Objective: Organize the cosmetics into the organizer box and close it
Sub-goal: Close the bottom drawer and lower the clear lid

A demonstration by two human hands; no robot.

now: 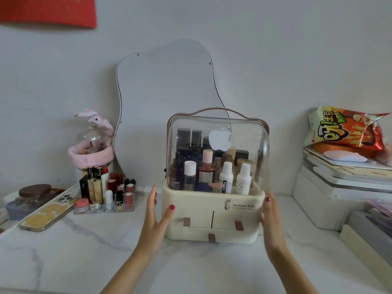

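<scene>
A: Organizer box (213, 211) is seen at centre frame on a marble-patterned counter (84, 251). What is hidden or hard to make out?

B: The box's rear is concealed by its own clear domed lid (216, 132), which is lowered over the bottles (212, 166). Labels on most bottles are too small to be read. A white apple-shaped sticker is seen on the lid. Both forearms are cut off at the lower edge of the frame.

A: How are the hands placed?

B: The left hand (158, 215) is laid flat against the box's left side, fingers extended and spread, thumb on the front face. The right hand (270, 217) is pressed to the right side likewise, fingers straight. Nothing is enclosed in either hand; the box is held between the palms.

A: And materials, shapes?

B: A cream matte plastic base with brown drawer tabs is shown, topped by glossy transparent plastic and a curved brown handle (214, 112). A wavy-edged mirror (167, 92) is propped behind. At left, lipsticks are stood in a clear acrylic tray (106, 206); a crinkled foil snack bag (345, 128) is seen at the right edge.
</scene>
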